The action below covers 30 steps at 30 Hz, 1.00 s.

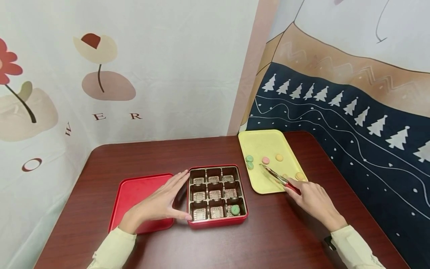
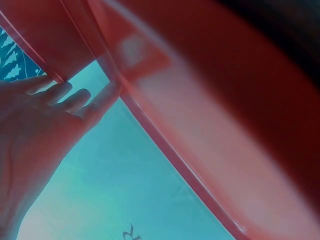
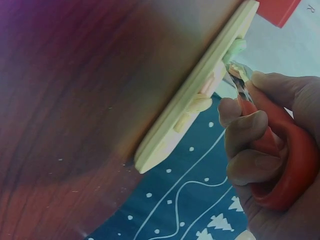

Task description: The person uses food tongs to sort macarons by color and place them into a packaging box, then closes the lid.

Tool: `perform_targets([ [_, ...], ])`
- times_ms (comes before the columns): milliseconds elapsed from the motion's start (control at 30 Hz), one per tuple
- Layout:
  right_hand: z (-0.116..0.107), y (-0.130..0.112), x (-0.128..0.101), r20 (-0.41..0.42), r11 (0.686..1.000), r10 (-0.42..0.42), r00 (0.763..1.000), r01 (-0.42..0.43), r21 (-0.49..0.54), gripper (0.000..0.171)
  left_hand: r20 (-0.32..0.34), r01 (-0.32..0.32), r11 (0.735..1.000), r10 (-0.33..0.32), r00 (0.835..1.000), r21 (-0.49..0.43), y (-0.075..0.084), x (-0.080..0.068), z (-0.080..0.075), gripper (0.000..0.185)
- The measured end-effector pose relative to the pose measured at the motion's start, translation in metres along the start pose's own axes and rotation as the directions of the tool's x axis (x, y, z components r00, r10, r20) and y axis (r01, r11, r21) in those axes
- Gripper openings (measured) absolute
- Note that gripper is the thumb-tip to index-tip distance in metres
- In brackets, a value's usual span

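**Tongs held over the tray, box steadied**

A red box (image 1: 217, 222) with nine brown compartments is set near the middle of a dark wooden table (image 1: 268, 239). One green macaron (image 1: 235, 210) is seen in the compartment at the box's near right corner; the other eight compartments hold nothing. The left hand (image 1: 161, 203) is laid against the left wall of the box with fingers straight and spread, the thumb at the near left corner and the fingertips at the far left corner; nothing is gripped by it. Just left of the box, partly under that hand, a red lid (image 1: 134, 194) is lying flat.

To the right of the box, close beside it but apart, a yellow tray (image 1: 265, 144) is placed. On the tray, two green macarons (image 1: 249, 161), a pink one (image 1: 265, 160) and a yellow one (image 1: 279, 157) are scattered in a loose row; another yellow one (image 1: 300, 176) is found nearer the tray's right edge. Red-handled tongs (image 1: 277, 178) are gripped by the right hand (image 1: 314, 200), the fingers curled round the handles, as the right wrist view confirms. The metal tips are held low over the tray, just beside the pink macaron. Whether the tips touch anything cannot be told.
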State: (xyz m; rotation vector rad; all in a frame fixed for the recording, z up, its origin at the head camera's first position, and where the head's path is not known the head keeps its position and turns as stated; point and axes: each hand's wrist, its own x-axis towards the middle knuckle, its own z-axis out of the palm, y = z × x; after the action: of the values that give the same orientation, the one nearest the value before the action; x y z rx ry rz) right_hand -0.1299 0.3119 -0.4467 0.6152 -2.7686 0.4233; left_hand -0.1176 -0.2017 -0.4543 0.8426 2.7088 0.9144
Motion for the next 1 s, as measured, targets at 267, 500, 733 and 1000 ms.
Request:
perform_targets([
  [267,-0.008,-0.017,0.004,-0.034,0.999,-0.038,0.999,0.039,0.033,0.039,0.004,0.004,1.0,-0.004,1.0,-0.005,0.0,0.0,0.0,0.133],
  [500,-0.012,-0.031,0.006,-0.056,0.995,-0.089,0.994,0.091,0.046,0.044,0.006,0.009,1.0,-0.009,1.0,-0.01,0.001,0.001,0.0,0.134],
  [733,-0.015,-0.042,0.007,-0.066,0.992,-0.114,0.991,0.118,0.054,0.045,0.011,0.013,1.0,-0.013,1.0,-0.015,0.001,0.001,-0.001,0.134],
  [1000,-0.016,-0.054,0.008,-0.056,0.989,-0.129,0.99,0.133,0.066,0.042,0.008,0.015,1.0,-0.015,1.0,-0.003,0.0,0.001,0.0,0.133],
])
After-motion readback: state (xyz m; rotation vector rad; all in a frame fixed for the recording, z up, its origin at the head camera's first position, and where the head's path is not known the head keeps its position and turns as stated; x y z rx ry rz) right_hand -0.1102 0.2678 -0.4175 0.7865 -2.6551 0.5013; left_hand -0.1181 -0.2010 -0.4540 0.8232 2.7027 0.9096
